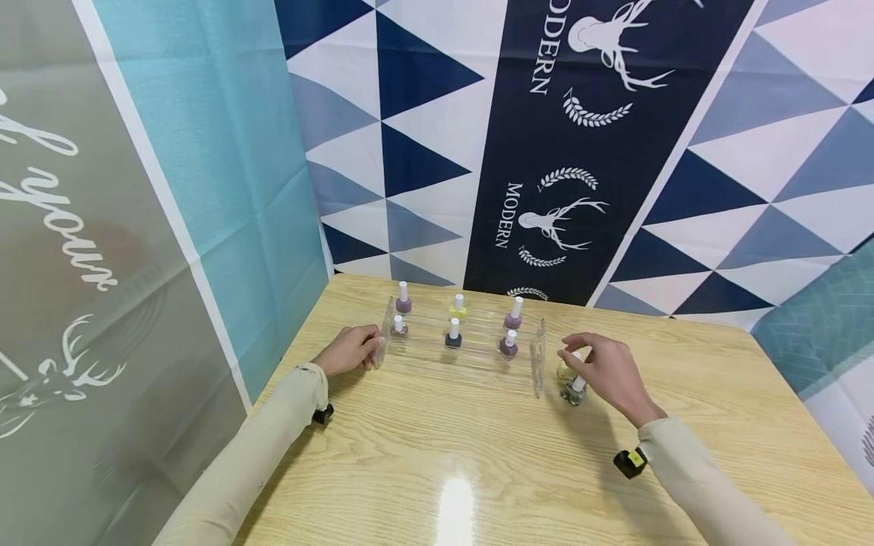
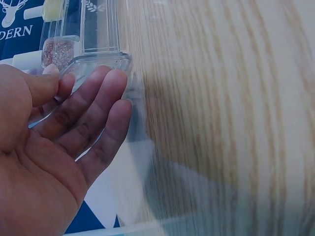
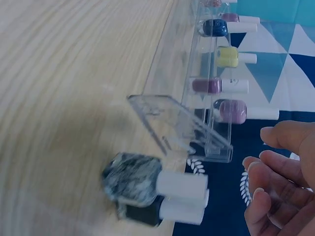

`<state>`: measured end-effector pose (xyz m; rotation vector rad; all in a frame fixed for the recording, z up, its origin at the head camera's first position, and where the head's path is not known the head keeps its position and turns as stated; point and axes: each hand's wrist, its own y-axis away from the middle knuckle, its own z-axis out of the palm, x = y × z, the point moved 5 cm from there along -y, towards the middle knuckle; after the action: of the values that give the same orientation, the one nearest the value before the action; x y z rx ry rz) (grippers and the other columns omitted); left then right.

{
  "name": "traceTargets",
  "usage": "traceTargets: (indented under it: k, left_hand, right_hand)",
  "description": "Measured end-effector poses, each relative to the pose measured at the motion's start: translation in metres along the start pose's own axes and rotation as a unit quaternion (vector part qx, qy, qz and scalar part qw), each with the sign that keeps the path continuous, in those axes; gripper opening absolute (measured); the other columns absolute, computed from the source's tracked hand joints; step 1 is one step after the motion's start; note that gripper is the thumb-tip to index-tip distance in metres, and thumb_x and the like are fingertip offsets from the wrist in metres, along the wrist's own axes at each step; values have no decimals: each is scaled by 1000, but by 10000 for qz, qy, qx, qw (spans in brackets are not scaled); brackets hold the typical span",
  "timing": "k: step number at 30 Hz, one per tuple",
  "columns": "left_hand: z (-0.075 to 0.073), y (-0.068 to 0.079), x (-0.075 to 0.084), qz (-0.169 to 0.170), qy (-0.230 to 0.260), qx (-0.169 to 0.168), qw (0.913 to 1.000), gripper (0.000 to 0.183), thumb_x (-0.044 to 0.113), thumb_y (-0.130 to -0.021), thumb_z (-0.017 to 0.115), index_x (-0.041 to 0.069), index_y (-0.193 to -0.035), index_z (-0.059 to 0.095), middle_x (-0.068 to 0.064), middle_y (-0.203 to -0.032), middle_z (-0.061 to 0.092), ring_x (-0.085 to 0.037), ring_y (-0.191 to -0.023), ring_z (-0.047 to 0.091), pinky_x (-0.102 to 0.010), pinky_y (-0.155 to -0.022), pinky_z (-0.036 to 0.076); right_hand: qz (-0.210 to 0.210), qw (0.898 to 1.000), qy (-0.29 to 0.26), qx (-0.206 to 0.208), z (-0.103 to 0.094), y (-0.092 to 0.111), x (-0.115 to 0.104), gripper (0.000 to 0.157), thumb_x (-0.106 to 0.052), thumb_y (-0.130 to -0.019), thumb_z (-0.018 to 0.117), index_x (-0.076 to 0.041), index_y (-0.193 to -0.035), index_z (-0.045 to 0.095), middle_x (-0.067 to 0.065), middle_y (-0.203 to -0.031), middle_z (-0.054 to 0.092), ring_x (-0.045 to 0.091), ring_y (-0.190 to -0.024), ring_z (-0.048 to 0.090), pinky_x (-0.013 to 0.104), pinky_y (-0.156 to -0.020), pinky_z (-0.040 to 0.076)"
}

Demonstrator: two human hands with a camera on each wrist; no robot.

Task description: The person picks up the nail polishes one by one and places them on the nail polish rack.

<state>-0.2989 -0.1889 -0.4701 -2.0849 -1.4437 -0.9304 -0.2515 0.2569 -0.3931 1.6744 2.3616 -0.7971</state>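
A clear stepped rack (image 1: 464, 371) holds nail polish bottles with white caps. Its back row has a purple bottle (image 1: 403, 305), a yellow bottle (image 1: 457, 311) and a mauve bottle (image 1: 513, 321). In front of them stand a rose glitter bottle (image 2: 58, 53), a dark blue bottle (image 1: 453, 340) and a plum bottle (image 3: 206, 85). My left hand (image 1: 350, 349) rests its loosely bent fingertips at the rack's left end panel. Right of the rack, my right hand (image 1: 609, 371) hovers over a grey glitter bottle (image 3: 132, 178) and a dark bottle (image 3: 140, 210), thumb and fingers apart, holding nothing.
The rack stands towards the back of a light wooden table (image 1: 382, 462). Behind it hangs a patterned cloth (image 1: 430, 136) with triangles and deer heads, and a teal and grey cloth (image 1: 266, 189) closes off the left side.
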Motion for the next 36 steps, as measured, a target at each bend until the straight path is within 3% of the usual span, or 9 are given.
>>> traceTargets:
  k: [13,36]
  left_hand:
    - [0,1,-1,28,-47,18,10000,27,21,-111,49,5,-92,60,-6,-77,63,-19,-67,67,-32,-62,57]
    - [1,0,1,-80,-40,50,9999,26,20,-111,50,4,-93,61,-6,-77,63,-19,-67,67,-31,-62,57]
  right_hand:
    - [101,9998,122,140,-12,27,17,25,-26,-98,74,-5,-112,77,5,-96,75,7,-61,56,27,-53,45]
    - [210,9995,206,-106,1,44,25,16,-19,-94,78,-6,-103,78,5,-96,75,12,-69,62,31,-61,50]
